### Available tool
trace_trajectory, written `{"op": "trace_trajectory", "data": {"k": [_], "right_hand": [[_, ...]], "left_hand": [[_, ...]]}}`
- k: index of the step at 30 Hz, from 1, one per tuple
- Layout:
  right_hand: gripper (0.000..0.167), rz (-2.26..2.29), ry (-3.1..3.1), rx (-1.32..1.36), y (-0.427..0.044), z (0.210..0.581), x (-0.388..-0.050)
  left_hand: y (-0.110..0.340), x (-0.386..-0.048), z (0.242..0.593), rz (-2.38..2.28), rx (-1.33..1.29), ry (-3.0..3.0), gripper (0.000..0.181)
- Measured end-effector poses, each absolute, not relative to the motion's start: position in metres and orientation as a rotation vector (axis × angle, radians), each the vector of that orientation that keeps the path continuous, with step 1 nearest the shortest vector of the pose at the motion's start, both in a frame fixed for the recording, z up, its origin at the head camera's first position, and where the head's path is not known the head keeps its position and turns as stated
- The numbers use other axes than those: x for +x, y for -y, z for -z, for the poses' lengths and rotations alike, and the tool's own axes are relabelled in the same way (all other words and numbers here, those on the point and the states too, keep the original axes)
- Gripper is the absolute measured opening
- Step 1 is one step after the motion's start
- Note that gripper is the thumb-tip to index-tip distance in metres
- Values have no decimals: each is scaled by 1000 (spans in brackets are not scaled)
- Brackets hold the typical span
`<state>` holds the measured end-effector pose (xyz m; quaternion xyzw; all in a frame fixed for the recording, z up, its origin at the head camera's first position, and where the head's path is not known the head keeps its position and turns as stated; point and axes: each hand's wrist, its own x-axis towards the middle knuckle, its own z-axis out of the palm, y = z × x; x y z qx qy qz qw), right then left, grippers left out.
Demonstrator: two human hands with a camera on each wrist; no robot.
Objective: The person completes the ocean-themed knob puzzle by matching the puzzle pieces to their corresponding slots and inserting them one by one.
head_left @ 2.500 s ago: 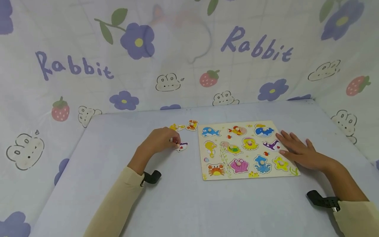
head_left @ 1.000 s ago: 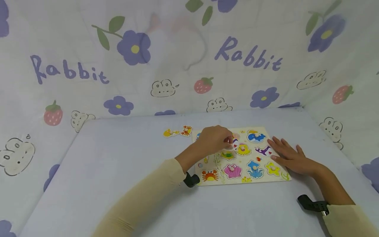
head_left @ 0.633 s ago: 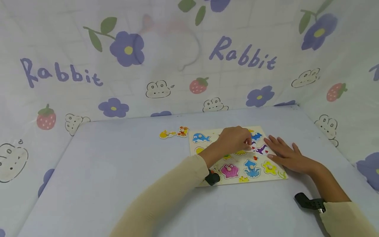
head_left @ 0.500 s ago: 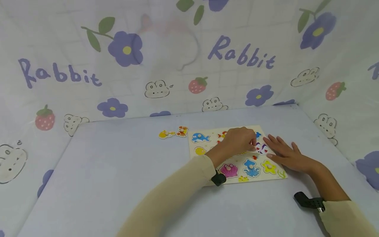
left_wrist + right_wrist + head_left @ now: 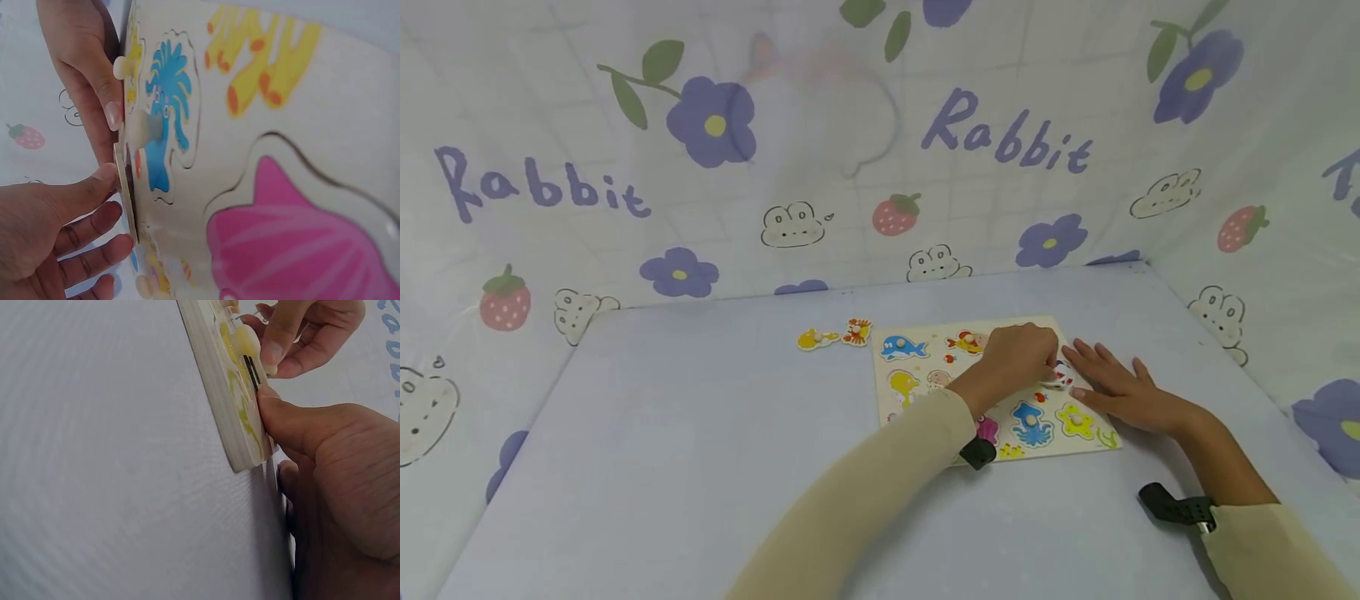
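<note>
My left hand reaches over the wooden peg puzzle board and pinches a purple and white puzzle piece. In the left wrist view the piece appears edge-on, with the thumb at its near end and fingertips beside it. It is over or at the matching purple picture by the board's right edge; whether it sits flush cannot be told. My right hand rests with fingers spread along that edge. In the right wrist view its thumb touches the top of the board.
A yellow puzzle piece and an orange-red crab piece lie left of the board's back corner. Knobbed pieces sit in the board, including a blue squid and a yellow star. A printed curtain hangs behind the table.
My left hand has picked the purple and white piece up from the table left of the board and carried it right, to the matching picture. My right hand stays at the edge.
</note>
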<state>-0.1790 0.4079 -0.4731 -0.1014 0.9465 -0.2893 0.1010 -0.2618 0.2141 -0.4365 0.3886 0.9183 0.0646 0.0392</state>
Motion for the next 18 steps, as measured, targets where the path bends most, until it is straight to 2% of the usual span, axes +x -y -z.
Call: {"op": "trace_trajectory", "data": {"k": [18], "right_hand": [[79, 845, -2794, -316, -411, 475, -180]], "left_hand": [[-229, -260, 442, -184, 1130, -2816, 11]]}}
